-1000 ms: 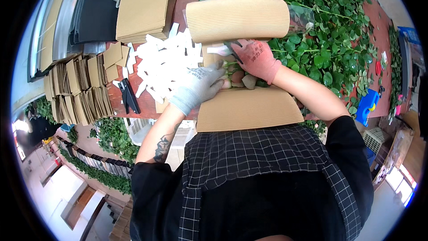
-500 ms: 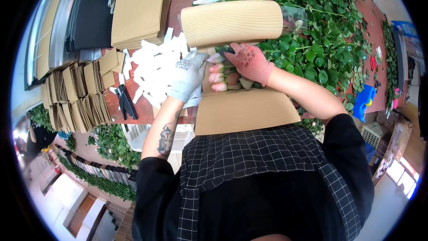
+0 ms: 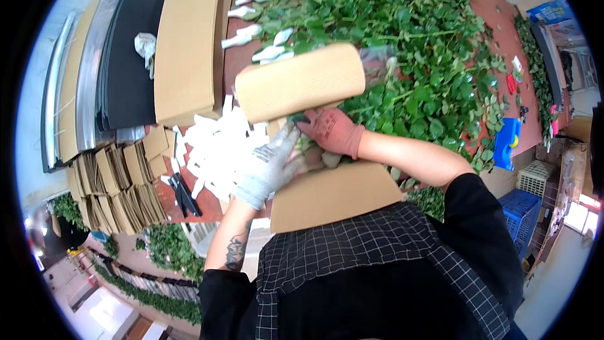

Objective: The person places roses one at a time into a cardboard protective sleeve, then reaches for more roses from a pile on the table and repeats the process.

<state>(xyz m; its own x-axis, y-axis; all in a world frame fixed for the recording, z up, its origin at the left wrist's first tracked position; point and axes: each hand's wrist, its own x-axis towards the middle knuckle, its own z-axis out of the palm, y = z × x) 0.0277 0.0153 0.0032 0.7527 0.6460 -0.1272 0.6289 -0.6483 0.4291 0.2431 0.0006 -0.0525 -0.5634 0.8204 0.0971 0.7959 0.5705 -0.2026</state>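
Note:
My left hand (image 3: 269,165), in a whitish-grey glove, reaches over the pink roses (image 3: 313,155) with fingers stretched and thumb spread apart. It covers most of the blooms, which look blurred. Close beside its fingertips, my right hand (image 3: 332,132), in a red glove, has its fingers bent together at the upper side of the roses; what they pinch is hidden. The flowers lie on tan corrugated cardboard, between a curled far part (image 3: 302,82) and a near flap (image 3: 336,196) against my apron.
White paper strips (image 3: 217,151) lie left of my hands, near a black stapler-like tool (image 3: 184,195). Leafy rose stems (image 3: 415,69) cover the right side, with white-wrapped buds (image 3: 242,36) at their left ends. Cardboard stacks (image 3: 189,44) and a blue tape dispenser (image 3: 507,143) flank the table.
The whole view has shifted, with the table lower in it. My left hand has moved from the cardboard's left edge over the roses, its thumb now spread. The far cardboard curl is tilted more.

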